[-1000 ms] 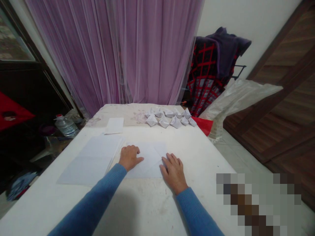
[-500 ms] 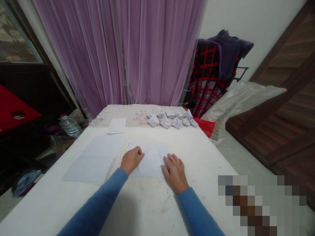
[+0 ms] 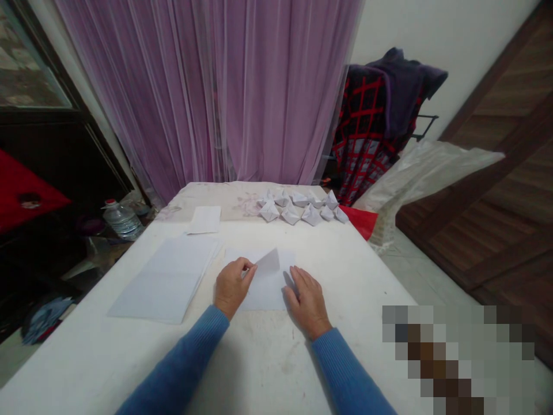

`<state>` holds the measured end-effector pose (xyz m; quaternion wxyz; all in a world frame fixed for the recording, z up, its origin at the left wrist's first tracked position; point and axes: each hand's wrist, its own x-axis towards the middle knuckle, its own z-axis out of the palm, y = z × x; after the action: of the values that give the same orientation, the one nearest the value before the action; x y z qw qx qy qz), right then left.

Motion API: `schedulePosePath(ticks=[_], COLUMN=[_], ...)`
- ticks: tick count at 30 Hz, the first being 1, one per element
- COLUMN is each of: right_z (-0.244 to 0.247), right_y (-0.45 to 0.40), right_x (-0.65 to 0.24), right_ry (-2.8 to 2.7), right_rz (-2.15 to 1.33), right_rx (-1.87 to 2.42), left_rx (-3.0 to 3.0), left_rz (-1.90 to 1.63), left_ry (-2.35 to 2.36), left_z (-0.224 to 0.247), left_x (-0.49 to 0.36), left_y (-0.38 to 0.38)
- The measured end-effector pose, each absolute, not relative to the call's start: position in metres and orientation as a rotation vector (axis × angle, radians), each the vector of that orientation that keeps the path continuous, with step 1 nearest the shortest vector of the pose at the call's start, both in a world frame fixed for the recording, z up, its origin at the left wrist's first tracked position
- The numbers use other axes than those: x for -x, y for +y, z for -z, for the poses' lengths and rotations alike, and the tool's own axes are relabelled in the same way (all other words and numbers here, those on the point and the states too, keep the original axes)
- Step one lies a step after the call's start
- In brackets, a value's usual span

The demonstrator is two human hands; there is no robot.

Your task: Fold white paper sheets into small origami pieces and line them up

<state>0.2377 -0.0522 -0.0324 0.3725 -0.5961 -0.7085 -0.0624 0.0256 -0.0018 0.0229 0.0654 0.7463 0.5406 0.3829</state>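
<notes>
A white sheet of paper [image 3: 266, 295] lies on the table in front of me. My left hand [image 3: 234, 285] is closed in a pinch on a paper flap [image 3: 268, 263], which stands raised above the sheet with its tip pointing away from me. At the sheet's right edge rests my right hand [image 3: 307, 301], palm down, its fingers stretched out and the thumb apart. Whether the flap is part of the sheet or a separate piece I cannot tell.
A stack of white paper [image 3: 162, 280] lies at the left, with a smaller paper piece [image 3: 205, 219] behind it. Several folded paper shapes [image 3: 291, 214] stand in rows at the back right of the table [image 3: 268, 369]. A plastic bottle [image 3: 122, 220] is off the left edge.
My left hand has moved slightly right, and the paper flap it pinches is now lifted upright. My right hand has hardly moved.
</notes>
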Motion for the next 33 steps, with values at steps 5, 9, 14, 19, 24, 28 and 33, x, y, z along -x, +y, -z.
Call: schedulePosePath(ticks=[5, 9, 14, 19, 24, 28, 33], right_z=[0.025, 0.017, 0.010, 0.011, 0.022, 0.033, 0.039], right_y=[-0.052, -0.055, -0.059, -0.058, -0.052, -0.046, -0.043], right_x=[-0.234, -0.231, -0.232, -0.236, -0.247, -0.260, -0.273], right_ry=[-1.635, -1.557, -1.593, -1.653, -1.699, -1.680, -1.712], right_rz=[0.058, -0.017, -0.064, -0.027, 0.000, 0.032, 0.047], right_rx=[1.469, 1.411, 1.420, 1.406, 1.420, 1.570, 1.608], left_rx=[-2.639, -2.725, -2.740, -2.737, -2.829, -2.843, -2.691], left_rz=[-1.188, -1.162, -0.882, -0.709, -0.544, -0.398, -0.377], left_ry=[1.362, 1.223, 1.163, 1.055, 1.065, 1.179, 1.295], left_z=[-0.028, -0.033, -0.035, -0.029, -0.022, -0.023, -0.022], left_x=[-0.033, -0.041, -0.047, -0.046, -0.027, -0.008, 0.000], left_y=[-0.018, -0.030, -0.041, -0.045, -0.032, -0.017, -0.011])
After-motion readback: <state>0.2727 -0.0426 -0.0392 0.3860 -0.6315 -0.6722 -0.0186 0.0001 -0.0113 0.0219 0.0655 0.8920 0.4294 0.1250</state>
